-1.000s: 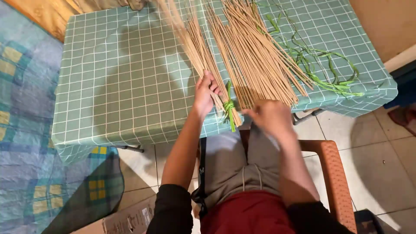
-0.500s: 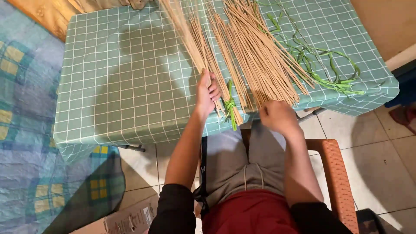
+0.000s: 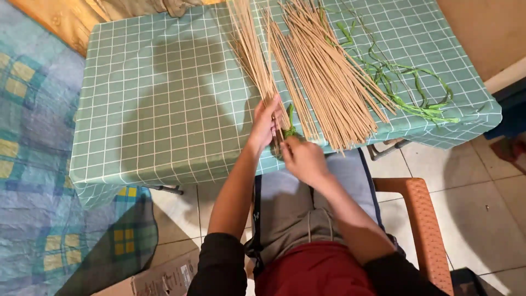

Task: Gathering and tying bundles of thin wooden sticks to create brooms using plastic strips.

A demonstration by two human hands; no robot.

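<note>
My left hand (image 3: 266,121) grips the near end of a thin bundle of tan sticks (image 3: 251,49) that runs away from me across the table. A green strip (image 3: 290,127) is wound around that end. My right hand (image 3: 302,159) is closed just below it, at the table's front edge, pinching the green strip at the bundle's tip. A larger loose pile of tan sticks (image 3: 323,77) lies fanned to the right of both hands.
The table wears a green checked cloth (image 3: 164,109). Loose green strips (image 3: 405,87) lie at its right side. I sit on an orange chair (image 3: 422,219). A patterned blue rug (image 3: 33,164) covers the floor on the left; cardboard (image 3: 164,277) lies below.
My right hand has moved left from under the loose pile to the end of the thin bundle beside my left hand. The view has shifted slightly downward.
</note>
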